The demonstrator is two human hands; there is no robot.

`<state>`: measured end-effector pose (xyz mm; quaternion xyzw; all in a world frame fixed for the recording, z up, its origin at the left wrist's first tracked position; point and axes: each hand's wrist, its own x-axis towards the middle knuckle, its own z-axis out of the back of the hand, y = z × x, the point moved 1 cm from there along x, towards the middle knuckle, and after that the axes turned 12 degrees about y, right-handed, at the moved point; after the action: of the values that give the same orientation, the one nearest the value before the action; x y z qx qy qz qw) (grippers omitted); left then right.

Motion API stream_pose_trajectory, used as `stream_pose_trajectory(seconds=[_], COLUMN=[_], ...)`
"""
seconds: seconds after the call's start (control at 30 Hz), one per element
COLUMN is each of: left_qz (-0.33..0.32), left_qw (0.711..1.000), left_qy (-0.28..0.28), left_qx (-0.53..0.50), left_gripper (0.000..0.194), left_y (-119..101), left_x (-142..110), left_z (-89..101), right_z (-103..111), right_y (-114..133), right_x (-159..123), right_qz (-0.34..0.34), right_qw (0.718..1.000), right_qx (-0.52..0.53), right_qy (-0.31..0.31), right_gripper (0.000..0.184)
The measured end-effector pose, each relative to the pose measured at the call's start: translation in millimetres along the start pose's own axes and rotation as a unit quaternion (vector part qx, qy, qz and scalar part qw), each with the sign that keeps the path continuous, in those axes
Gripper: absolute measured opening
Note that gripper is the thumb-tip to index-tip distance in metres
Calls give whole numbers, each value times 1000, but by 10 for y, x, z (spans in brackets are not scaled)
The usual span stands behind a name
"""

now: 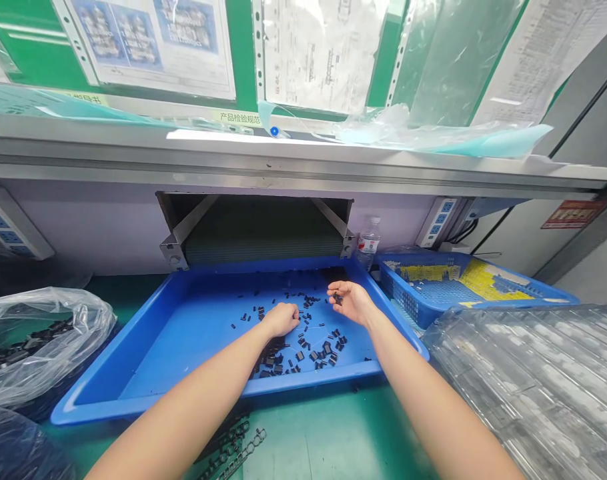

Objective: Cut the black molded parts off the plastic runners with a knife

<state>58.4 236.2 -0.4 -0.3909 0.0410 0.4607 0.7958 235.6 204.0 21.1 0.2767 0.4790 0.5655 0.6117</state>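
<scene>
Small black parts (327, 348) lie loose in the blue tray (168, 333), mostly ctr to R side, thickest nr the front wall; a few sit apart twd the back. R hand (351, 303) is over the tray's R part, palm partly up, fingers bent; grip narrow, holding a few black bits (337, 298) at the fingers. L hand (282, 319) is just L of it, low over the parts, knuckles up, fingers curled in; grip narrow, can't tell if anything's inside. Hands are apart. Both forearms reach in over the tray's front rim.

Tray sits on the green surface (308, 433). Black strips (241, 447) lie in front of it, partly under L forearm. Behind the tray, a dark belt (263, 230) shows in a wall opening w/ metal side rails. Water bottle (368, 241) stands upright nr the tray's back R corner. To the R: blue basket (418, 303) w/ yellow tape (493, 280); nearer the person, a pile of clear plastic trays (538, 380). To the L: open clear bag (96, 313) w/ more black pcs (33, 340) in it. Power strips, one L (13, 223) & one R (437, 220), are on the wall under the metal shelf (283, 160). Papers (323, 53) in clear sleeves hang above.
</scene>
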Motion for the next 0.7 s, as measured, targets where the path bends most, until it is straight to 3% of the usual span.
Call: stream_pose_trajectory(seconds=[0.2, 0.37, 0.53, 0.7], left_qz=[14, 19, 36, 43], left_qw=[984, 963, 976, 995], left_qy=[-67, -116, -114, -72], left_qx=[-162, -242, -184, -56], left_gripper=[27, 29, 28, 25], left_y=[70, 191, 216, 148], left_x=[5, -20, -31, 43], left_z=[186, 399, 355, 163], right_z=[38, -20, -52, 32], right_y=[-137, -175, -155, -87], right_x=[-85, -112, -121, -146], right_qz=[-124, -152, -115, -46], right_qw=[984, 971, 983, 998], right_qx=[-117, -153, -99, -4], right_qy=[49, 98, 105, 50], right_gripper=[15, 16, 15, 22])
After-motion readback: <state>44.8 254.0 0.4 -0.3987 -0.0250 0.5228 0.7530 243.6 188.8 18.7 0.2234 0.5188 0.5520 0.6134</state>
